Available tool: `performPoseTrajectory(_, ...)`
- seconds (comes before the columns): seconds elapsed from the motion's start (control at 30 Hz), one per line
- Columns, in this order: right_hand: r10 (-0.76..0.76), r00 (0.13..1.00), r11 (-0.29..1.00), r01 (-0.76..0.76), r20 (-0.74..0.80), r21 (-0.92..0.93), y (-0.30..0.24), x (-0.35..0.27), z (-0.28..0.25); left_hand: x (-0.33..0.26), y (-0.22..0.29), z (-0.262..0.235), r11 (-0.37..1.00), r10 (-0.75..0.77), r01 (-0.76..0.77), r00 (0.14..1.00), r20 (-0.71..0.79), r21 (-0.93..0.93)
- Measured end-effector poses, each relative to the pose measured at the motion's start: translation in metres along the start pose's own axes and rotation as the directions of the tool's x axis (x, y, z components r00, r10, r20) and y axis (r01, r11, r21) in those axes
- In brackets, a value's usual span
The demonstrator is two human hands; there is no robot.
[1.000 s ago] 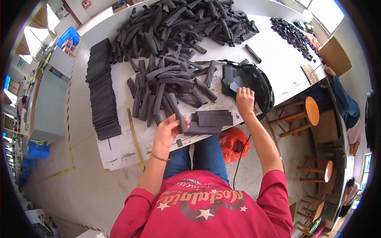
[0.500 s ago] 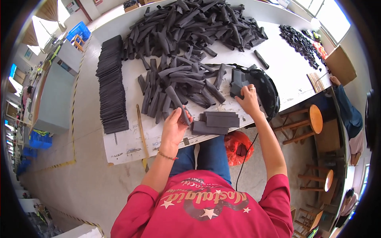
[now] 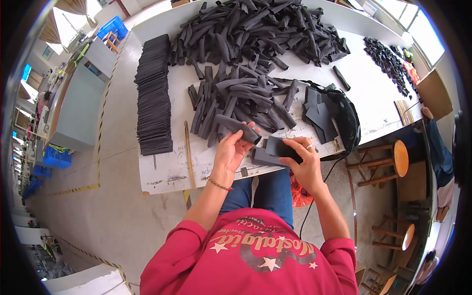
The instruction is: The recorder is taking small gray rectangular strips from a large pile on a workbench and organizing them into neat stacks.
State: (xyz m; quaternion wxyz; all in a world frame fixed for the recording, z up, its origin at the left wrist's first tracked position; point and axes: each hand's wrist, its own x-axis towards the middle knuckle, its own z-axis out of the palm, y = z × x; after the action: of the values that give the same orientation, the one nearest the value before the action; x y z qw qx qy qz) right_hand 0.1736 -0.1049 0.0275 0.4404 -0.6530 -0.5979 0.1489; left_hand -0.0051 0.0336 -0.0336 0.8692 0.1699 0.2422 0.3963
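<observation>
Gripping a rolled black tube (image 3: 237, 127) between thumb and fingers, the left hand (image 3: 228, 153) holds it just above the near edge of the white table (image 3: 167, 169) — the tube lies tilted, its open end pointing toward the other hand. The right hand (image 3: 306, 164) is curled around a flat black piece (image 3: 283, 148), pinching it at that same near edge, just right of the tube. Beneath both hands, on the table's edge, rests a small stack of flat black pieces (image 3: 264, 158). Farther in from the edge spreads a loose heap of black tubes (image 3: 236, 96), and at the table's far side a much bigger pile (image 3: 255, 27). Along the table's left side runs a long, neat stack of black sheets (image 3: 153, 93). A thin wooden stick (image 3: 189, 152) lies near the left hand — a black bag (image 3: 344, 115) with more flat pieces sits beyond the right hand.
</observation>
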Motion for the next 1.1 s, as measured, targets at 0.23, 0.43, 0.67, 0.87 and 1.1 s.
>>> performPoseTrajectory(0.23, -0.161, 0.983, 0.982, 0.152, -0.086, -0.108, 0.004, -0.001, 0.02, 0.0, -0.004, 0.007, 1.0, -0.021, 0.021, 0.998, 0.065, 0.008)
performPoseTrajectory(0.43, -0.205, 0.973, 0.968, 0.184, -0.11, -0.17, 0.002, 0.009, 0.018, -0.005, -0.004, 0.01, 0.998, -0.048, 0.044, 0.992, 0.115, 0.039)
performPoseTrajectory(0.67, -0.43, 0.897, 0.808, 0.332, -0.101, -0.487, 0.001, 0.011, 0.017, -0.009, -0.008, 0.011, 0.999, -0.031, 0.034, 0.989, 0.142, -0.021)
performPoseTrajectory(0.87, -0.469, 0.88, 0.769, 0.366, -0.074, -0.524, -0.011, 0.011, 0.029, -0.027, -0.017, 0.034, 0.994, 0.071, -0.08, 0.989, 0.129, 0.069)
performPoseTrajectory(1.1, -0.359, 0.921, 0.912, 0.311, -0.153, -0.266, -0.028, 0.009, 0.06, -0.024, -0.019, 0.043, 0.98, 0.188, -0.199, 0.947, 0.261, 0.015)
